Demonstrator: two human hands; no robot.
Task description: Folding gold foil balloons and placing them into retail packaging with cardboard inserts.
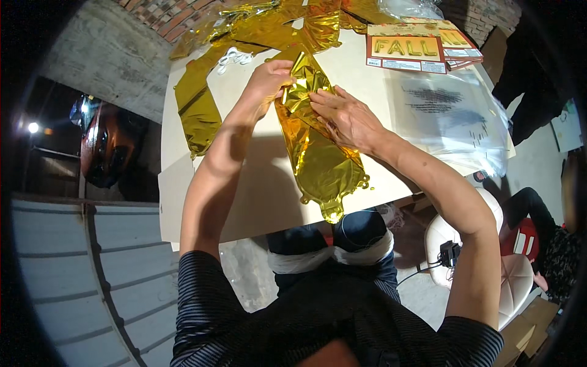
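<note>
A flat gold foil balloon lies lengthwise before me on the pale tabletop. Its rounded tabbed end hangs at the table's near edge, and the far part is creased and folded over. My left hand is closed, pinching the balloon's left edge near its far end. Across the foil rests my right hand, fingers stretched out and pressing on the folded part. The foil under that palm is hidden.
Another gold foil balloon lies at the left, with more gold foil at the back. Beside them sits a small white looped item. Printed cards and clear plastic bags lie right. A white stool and a seated person are beyond.
</note>
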